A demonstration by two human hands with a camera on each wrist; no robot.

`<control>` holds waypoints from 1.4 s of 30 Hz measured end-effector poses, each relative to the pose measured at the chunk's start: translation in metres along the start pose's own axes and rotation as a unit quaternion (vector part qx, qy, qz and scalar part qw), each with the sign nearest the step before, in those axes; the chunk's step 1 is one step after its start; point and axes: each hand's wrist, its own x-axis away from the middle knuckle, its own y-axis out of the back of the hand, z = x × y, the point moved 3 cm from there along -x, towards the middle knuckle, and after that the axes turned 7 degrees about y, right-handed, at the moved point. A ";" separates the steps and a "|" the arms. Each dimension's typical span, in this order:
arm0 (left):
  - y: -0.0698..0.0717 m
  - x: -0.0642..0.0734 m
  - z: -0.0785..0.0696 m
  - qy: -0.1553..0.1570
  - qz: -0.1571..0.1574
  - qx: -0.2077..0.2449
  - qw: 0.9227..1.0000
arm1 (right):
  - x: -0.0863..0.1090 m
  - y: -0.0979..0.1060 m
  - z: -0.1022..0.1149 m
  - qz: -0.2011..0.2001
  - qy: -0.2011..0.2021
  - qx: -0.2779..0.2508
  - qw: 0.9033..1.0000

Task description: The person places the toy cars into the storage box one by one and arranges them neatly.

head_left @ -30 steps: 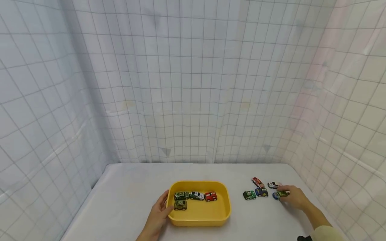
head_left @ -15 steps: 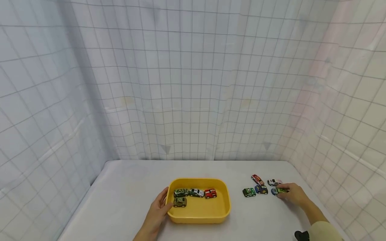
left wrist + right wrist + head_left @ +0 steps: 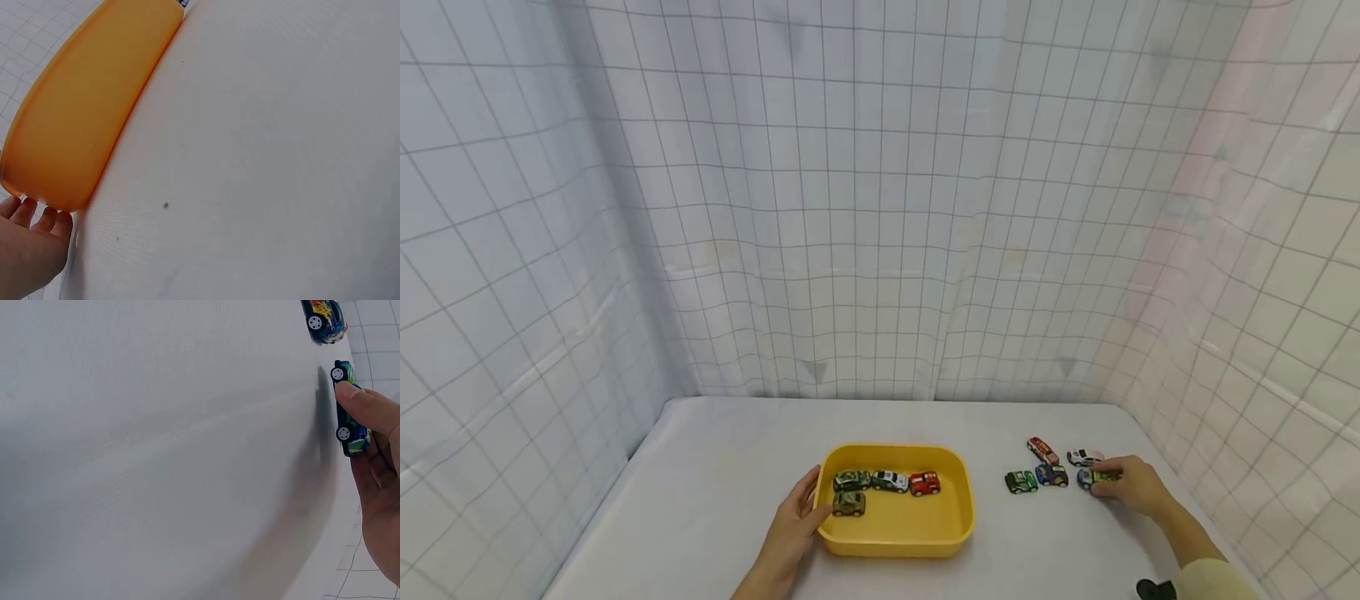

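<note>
My left hand (image 3: 793,521) grips the left wall of a yellow plastic bin (image 3: 917,550), thumb over the rim and fingers along the outside. In the left wrist view, its fingertips (image 3: 47,215) touch the bin's end. Inside the bin sit a camouflage toy car (image 3: 848,503), a second camouflage one (image 3: 852,481), a white-and-green police car (image 3: 890,481) and a red one (image 3: 924,483). Over at the right, my right hand (image 3: 1135,485) pinches a blue-and-green toy car (image 3: 351,412) by its sides, thumb on the near side. Its shadow shows beside it on the white surface.
Near the right hand lie a white toy car (image 3: 1085,457), a dark blue one with flames (image 3: 1052,475), a red one (image 3: 1042,451) and a green one (image 3: 1021,482). White grid-patterned curtains (image 3: 880,208) enclose the white table (image 3: 730,467) at back and sides.
The head view has tilted slightly, so everything sits a little higher. My right fingers stay around the blue-and-green toy car with only slight movement; the left hand keeps its place on the bin.
</note>
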 end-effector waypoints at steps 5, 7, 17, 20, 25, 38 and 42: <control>0.000 0.000 -0.001 0.001 -0.002 0.002 1.000 | -0.002 0.004 0.007 -0.009 0.008 -0.002 1.000; 0.000 0.000 -0.001 0.000 -0.001 0.003 1.000 | -0.003 0.004 0.011 -0.008 0.009 -0.009 1.000; -0.001 0.003 0.000 -0.006 0.011 0.007 1.000 | -0.010 0.002 0.027 -0.008 0.035 -0.032 0.999; -0.001 0.004 0.000 -0.010 0.014 0.008 1.000 | -0.013 0.000 0.034 -0.007 0.048 -0.039 0.998; -0.001 0.004 0.000 -0.015 0.016 0.009 1.000 | -0.020 -0.003 0.046 -0.011 0.068 -0.035 0.997; -0.002 0.006 0.000 -0.016 0.014 0.011 1.000 | -0.031 -0.016 0.073 0.000 0.097 -0.046 0.994; -0.001 0.006 0.000 -0.020 0.016 0.010 1.000 | -0.034 -0.019 0.084 0.001 0.100 -0.051 0.994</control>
